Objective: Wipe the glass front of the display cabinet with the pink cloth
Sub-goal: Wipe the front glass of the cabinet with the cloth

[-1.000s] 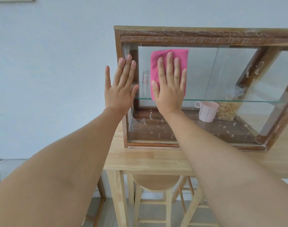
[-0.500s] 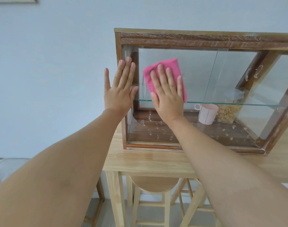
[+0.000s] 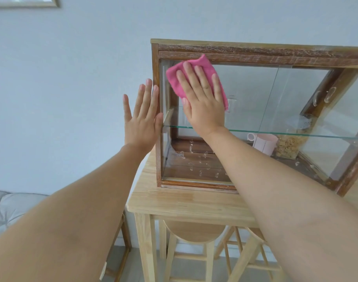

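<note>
Sliding up-left since a second ago, the right hand [image 3: 202, 98], fingers spread flat, is pressing the pink cloth [image 3: 175, 78] on the glass front [image 3: 249, 94], next needing rightward strokes while the open left hand [image 3: 141, 121] is bracing the cabinet frame [image 3: 155, 64].

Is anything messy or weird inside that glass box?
Yes. Small clear bits lie scattered across the cabinet floor, like loose pieces nobody tidied. I cannot tell what they are. The pink cup and jar stand upright.
</note>
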